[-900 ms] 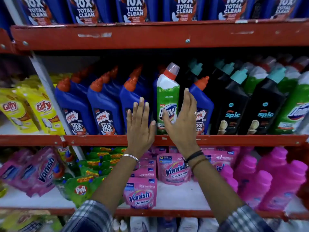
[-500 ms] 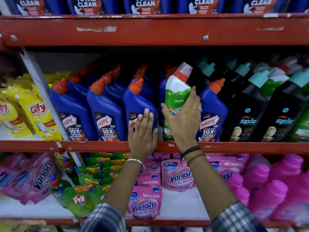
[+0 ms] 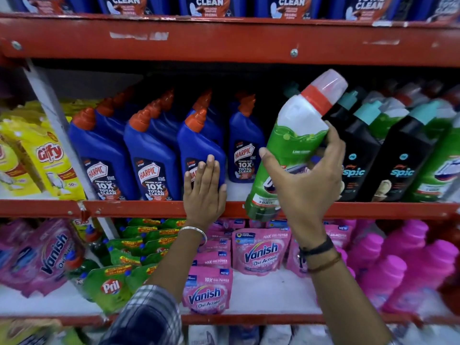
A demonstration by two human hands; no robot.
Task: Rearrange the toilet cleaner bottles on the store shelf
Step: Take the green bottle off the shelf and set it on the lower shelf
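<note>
My right hand [image 3: 307, 185] grips a green and white toilet cleaner bottle [image 3: 288, 145] with a red collar and clear cap. The bottle is tilted to the right, lifted out in front of the middle shelf's red edge [image 3: 139, 209]. My left hand [image 3: 204, 190] lies flat, fingers together, against the front of a blue Harpic bottle [image 3: 199, 145], third in the front row. Further blue Harpic bottles [image 3: 104, 155] stand to its left, and one [image 3: 245, 150] stands set back in the gap behind. Black Spic bottles [image 3: 403, 155] fill the right side.
More green bottles [image 3: 443, 170] stand at the far right of the same shelf. Yellow Gifly pouches [image 3: 47, 155] sit left of the white upright. Pink Vanish pouches [image 3: 261, 252], green Pril pouches [image 3: 112, 285] and pink bottles [image 3: 403, 267] fill the shelf below. The upper shelf's red beam [image 3: 224, 41] hangs close overhead.
My right hand closed on the green bottle, pulled it out of its row and tipped it to the right. My left hand settled flat on the blue bottle. The camera moved closer.
</note>
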